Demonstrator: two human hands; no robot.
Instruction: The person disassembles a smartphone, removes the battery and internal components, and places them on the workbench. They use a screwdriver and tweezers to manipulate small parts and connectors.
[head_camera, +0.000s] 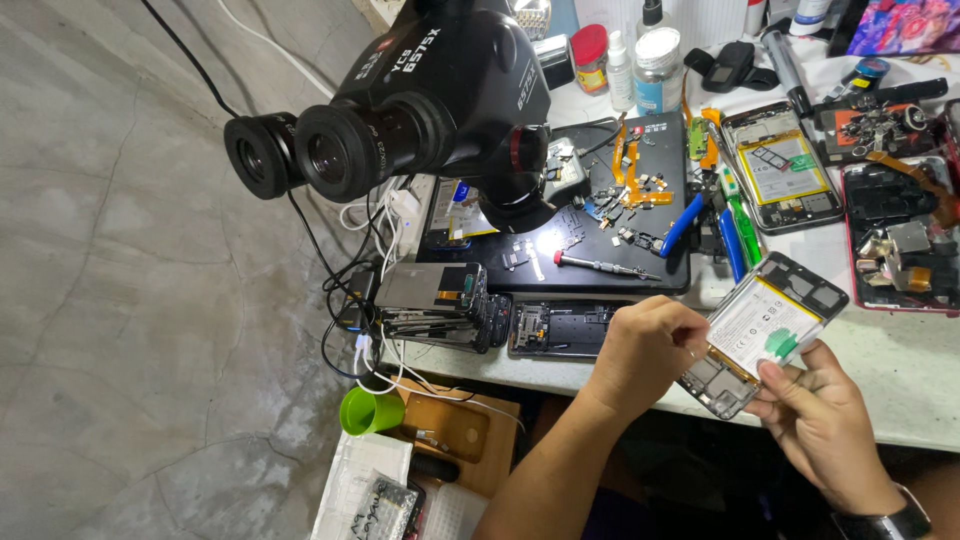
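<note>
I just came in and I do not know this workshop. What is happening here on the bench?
A person holds an opened phone, back cover off and battery showing, in both hands above the bench edge. The left hand grips its left side; the right hand supports it from below, thumb near a green tab. On the black mat lie a screwdriver and small parts, under a microscope. Another opened phone lies behind.

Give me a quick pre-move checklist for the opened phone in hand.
1. Right hand grips opened phone at lower edge: ok.
2. Left hand on phone's left edge: ok.
3. Phone held off the table: ok.
4. Battery seated flat in frame: ok.
5. Screwdriver lies on the black mat, apart from both hands: ok.
6. Tool in left fingers: cannot tell.
</note>
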